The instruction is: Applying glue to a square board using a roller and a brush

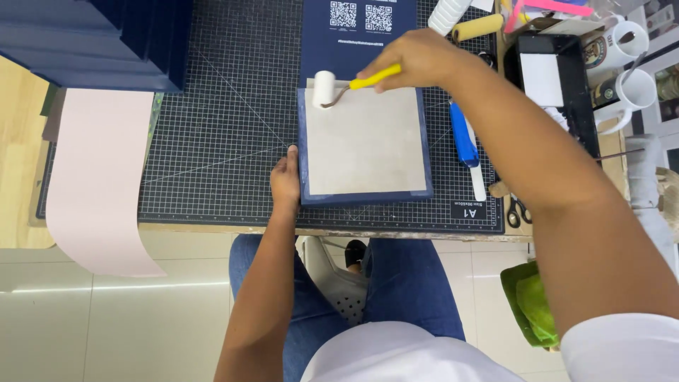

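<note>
A grey board (pixel 364 141) lies on a dark blue sheet (pixel 368 195) on the black gridded cutting mat (pixel 226 127). My right hand (pixel 414 60) grips the yellow handle of a small white roller (pixel 324 88), whose head rests on the board's far left corner. My left hand (pixel 286 180) presses flat against the left edge of the blue sheet, fingers together, holding nothing.
A pale pink paper strip (pixel 95 177) hangs over the table's near edge at left. Dark blue boxes (pixel 99 39) stand at far left. A blue-handled tool (pixel 463 138), scissors (pixel 518 211), a black tray (pixel 548 78) and white mugs (pixel 626 64) sit at right.
</note>
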